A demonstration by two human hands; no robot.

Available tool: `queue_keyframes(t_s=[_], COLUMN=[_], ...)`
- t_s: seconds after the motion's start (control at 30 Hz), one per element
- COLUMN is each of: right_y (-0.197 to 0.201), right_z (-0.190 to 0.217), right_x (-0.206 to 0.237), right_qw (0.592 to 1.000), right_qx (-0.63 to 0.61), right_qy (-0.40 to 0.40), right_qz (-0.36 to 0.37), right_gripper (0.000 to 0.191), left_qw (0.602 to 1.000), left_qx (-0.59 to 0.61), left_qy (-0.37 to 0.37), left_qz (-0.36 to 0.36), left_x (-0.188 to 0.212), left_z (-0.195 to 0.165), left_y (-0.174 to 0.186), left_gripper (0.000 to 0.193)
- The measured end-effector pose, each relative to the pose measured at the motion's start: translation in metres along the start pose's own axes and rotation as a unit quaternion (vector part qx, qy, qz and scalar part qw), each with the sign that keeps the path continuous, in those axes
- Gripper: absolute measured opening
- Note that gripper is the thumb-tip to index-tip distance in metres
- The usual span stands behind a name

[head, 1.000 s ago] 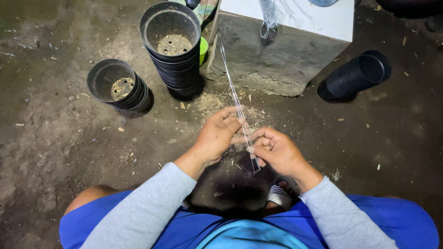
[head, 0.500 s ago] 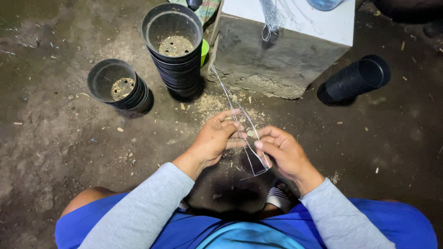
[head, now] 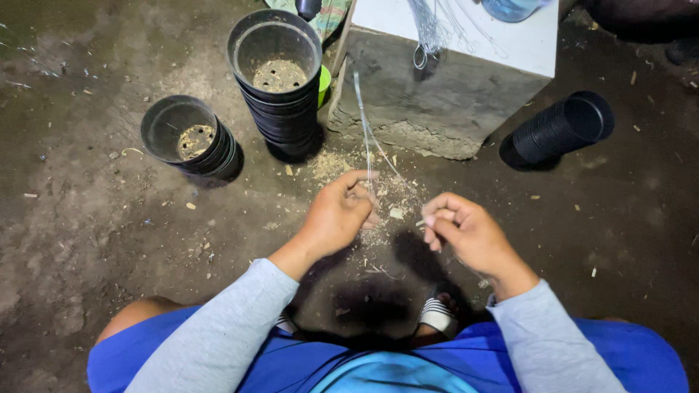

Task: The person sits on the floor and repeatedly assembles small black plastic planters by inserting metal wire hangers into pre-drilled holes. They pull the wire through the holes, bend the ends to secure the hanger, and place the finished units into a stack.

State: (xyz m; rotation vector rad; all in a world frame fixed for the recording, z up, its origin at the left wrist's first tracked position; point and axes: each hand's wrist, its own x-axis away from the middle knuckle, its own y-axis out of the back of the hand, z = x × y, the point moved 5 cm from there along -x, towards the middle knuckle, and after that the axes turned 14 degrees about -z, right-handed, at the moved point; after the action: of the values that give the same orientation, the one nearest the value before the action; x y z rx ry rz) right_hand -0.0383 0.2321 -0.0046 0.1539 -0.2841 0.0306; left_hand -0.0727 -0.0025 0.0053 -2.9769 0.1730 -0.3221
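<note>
My left hand (head: 341, 212) pinches a thin, pale wire (head: 362, 116) between thumb and fingers; the wire rises from the hand toward the concrete block. To its right, a short way off, my right hand (head: 460, 230) has its fingers curled around the wire's other end, which is barely visible. Both hands hover above a patch of dirt floor strewn with sawdust-like scraps (head: 389, 196). Grey sleeves cover both forearms.
A tall stack of black plastic pots (head: 277, 80) stands ahead, a shorter stack (head: 188, 138) to its left, and another stack (head: 557, 129) lies on its side at right. A concrete block (head: 444, 94) with a white top carries a bundle of wire (head: 431, 30). My sandalled feet (head: 437, 316) are below.
My hands have drawn apart: the right hand moved right and down. The wire, first straight and then bent into a loop between the hands, now stands up from my left hand.
</note>
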Motion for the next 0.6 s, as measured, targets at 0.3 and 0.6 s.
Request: queue_keyframes(t_s=[0.3, 0.6], right_y=[-0.027, -0.012], right_z=[0.005, 0.018], right_x=[0.004, -0.004], right_qw=[0.992, 0.97], right_qx=[-0.128, -0.214], right_qy=[-0.019, 0.045], right_qz=[-0.009, -0.104], right_gripper=[0.011, 0.009], left_qw=[0.925, 0.864], left_qx=[-0.336, -0.44], left_qy=[-0.176, -0.222], left_qz=[0.024, 0.097], left_x=[0.037, 0.048], left_z=[-0.02, -0.007], left_y=[-0.022, -0.034], left_gripper=[0.031, 0.035])
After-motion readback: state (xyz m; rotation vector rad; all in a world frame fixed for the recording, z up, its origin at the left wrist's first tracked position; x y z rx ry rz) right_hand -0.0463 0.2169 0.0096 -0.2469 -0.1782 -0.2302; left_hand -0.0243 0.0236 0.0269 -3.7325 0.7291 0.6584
